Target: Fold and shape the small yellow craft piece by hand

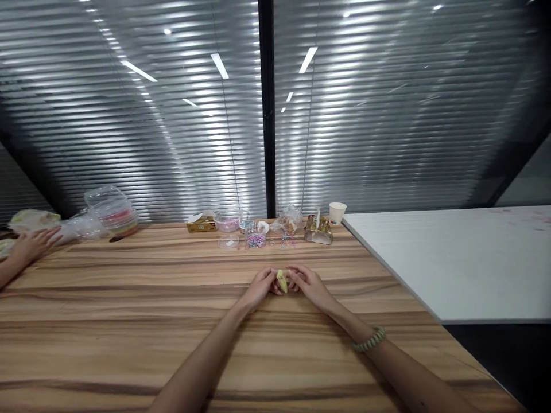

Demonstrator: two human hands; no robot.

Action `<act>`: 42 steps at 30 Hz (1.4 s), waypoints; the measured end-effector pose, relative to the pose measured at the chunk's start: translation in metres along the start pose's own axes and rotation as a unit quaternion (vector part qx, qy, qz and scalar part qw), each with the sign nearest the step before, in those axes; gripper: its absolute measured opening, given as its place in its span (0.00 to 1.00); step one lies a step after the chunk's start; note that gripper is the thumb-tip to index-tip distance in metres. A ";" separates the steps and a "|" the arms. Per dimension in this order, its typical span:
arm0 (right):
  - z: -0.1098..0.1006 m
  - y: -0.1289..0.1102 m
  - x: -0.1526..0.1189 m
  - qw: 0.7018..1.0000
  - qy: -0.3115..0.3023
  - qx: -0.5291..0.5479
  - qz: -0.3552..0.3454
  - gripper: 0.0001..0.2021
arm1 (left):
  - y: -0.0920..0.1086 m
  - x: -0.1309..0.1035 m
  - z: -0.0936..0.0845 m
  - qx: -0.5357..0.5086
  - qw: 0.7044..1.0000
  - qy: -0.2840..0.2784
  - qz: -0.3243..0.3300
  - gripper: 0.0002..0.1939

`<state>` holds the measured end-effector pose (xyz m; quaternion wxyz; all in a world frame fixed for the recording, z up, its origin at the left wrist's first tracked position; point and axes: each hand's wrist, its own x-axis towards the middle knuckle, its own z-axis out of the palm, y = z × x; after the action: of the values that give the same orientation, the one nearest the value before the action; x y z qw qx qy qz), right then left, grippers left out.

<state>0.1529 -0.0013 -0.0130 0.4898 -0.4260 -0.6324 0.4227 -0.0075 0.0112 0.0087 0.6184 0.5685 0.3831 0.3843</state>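
Observation:
Both my hands meet at the middle of the wooden table. My left hand and my right hand pinch a small yellow-green piece between their fingertips, just above the tabletop. A green beaded bracelet circles my right wrist. Beyond the hands lie small clear containers with colourful beads or bands, a pink-filled clear bowl and crumpled clear bags.
A gold box, gold wrappers and a white paper cup stand at the far edge by the blinds. Another person's hand rests at far left near clear plastic tubs. A white table adjoins on the right.

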 end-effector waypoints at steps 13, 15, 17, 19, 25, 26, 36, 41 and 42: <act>0.001 -0.013 -0.004 0.978 0.077 -0.175 -0.089 0.13 | 0.002 -0.001 -0.001 0.006 1.000 -0.029 0.002 0.19; -0.002 -0.010 -0.002 0.985 0.106 -0.114 -0.071 0.13 | 0.001 0.000 -0.002 -0.017 1.000 -0.002 0.004 0.19; -0.004 -0.009 -0.001 0.991 0.119 -0.046 -0.042 0.14 | 0.000 0.000 -0.003 -0.033 0.999 0.022 0.007 0.20; -0.006 -0.011 0.000 0.992 0.123 -0.003 -0.021 0.16 | -0.001 0.000 -0.004 -0.037 0.999 0.033 0.017 0.23; -0.004 -0.014 -0.002 0.994 0.097 -0.047 -0.020 0.14 | 0.000 -0.003 -0.005 -0.021 0.998 0.039 0.033 0.28; -0.003 -0.014 -0.003 0.994 0.087 -0.059 -0.020 0.14 | -0.001 -0.003 -0.005 -0.012 0.999 0.029 0.036 0.28; 0.002 -0.012 -0.005 0.965 0.034 -0.223 -0.132 0.09 | -0.012 0.001 -0.007 0.093 0.992 -0.017 0.080 0.25; 0.002 -0.010 -0.006 0.958 0.030 -0.248 -0.144 0.09 | -0.017 0.004 -0.008 0.128 0.988 -0.013 0.086 0.24; 0.002 -0.011 -0.006 0.959 0.043 -0.243 -0.141 0.08 | -0.017 0.004 -0.008 0.134 0.988 -0.008 0.083 0.25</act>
<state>0.1508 -0.0106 -0.0041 0.4532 -0.4560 -0.7482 0.1641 -0.0122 0.0171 -0.0093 0.5059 0.6786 0.3779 0.3751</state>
